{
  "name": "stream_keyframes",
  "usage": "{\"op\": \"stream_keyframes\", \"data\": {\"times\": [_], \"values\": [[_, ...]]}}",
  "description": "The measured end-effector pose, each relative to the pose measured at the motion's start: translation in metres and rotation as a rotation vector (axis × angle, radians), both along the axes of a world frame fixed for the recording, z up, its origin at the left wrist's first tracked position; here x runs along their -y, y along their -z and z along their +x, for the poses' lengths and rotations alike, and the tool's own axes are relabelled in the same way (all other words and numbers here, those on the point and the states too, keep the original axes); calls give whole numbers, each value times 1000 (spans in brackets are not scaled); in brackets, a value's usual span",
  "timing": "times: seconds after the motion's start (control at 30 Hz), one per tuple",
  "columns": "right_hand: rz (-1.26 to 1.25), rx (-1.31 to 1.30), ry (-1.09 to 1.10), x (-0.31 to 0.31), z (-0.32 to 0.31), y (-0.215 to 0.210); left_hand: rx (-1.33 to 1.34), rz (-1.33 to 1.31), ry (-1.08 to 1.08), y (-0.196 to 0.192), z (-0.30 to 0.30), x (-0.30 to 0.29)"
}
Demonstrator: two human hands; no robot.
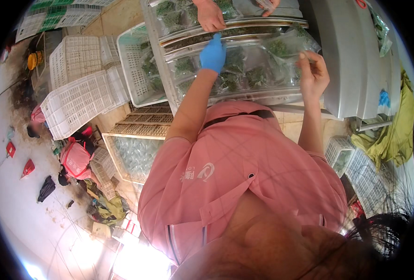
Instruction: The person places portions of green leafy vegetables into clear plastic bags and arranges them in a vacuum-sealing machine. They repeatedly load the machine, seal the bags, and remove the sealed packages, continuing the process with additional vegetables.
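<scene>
My left hand (213, 55), in a blue glove, reaches to the metal rail (249, 31) across the machine. Its pointing finger is stretched out at the rail, and nothing shows in its grip. My bare right hand (315, 74) pinches the edge of a clear plastic bag (278, 47) with leafy greens inside. Several more clear bags of greens (230, 79) lie flat in rows on the metal bed in front of me. Reflections on the plastic hide some of the bag edges.
Across the machine, a co-worker's hands (210, 16) work by more bagged greens (170, 15). A pale green crate (158, 97) with bags stands at the left. Below it, another crate (134, 178) holds clear packs. A grey metal hood (347, 60) rises at the right.
</scene>
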State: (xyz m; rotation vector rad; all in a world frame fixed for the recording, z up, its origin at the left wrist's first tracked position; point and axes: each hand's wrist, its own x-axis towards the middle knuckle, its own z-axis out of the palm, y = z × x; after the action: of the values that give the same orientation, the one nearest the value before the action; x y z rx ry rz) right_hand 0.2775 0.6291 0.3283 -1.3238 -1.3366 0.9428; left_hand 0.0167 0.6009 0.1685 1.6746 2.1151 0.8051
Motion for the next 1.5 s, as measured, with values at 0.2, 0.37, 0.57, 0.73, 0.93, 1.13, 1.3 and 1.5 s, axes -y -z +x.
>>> {"op": "stream_keyframes", "data": {"times": [0.2, 0.37, 0.57, 0.73, 0.93, 1.13, 1.3, 1.5], "values": [[21, -27, -6, 3, 6, -2, 89, -238, -2, 31, -7, -15], [-8, -24, 52, 9, 21, -2, 286, -138, -141, 54, -5, -11], [-101, -10, 189, 22, 51, -13, 199, -90, -206, 52, -2, -7], [-124, 31, 291, 39, 71, -29, -53, -191, -62, 6, 7, 4], [-151, 141, 314, 64, 88, -48, -164, -232, 170, 6, 31, -22], [-97, 111, 370, 92, 110, -58, 23, -183, 102, 46, 23, -33], [-40, 189, 423, 86, 145, -80, 41, -116, 22, 48, 25, -28], [157, 202, 554, 29, 210, -119, 71, -4, -33, 55, 21, -21]]}}
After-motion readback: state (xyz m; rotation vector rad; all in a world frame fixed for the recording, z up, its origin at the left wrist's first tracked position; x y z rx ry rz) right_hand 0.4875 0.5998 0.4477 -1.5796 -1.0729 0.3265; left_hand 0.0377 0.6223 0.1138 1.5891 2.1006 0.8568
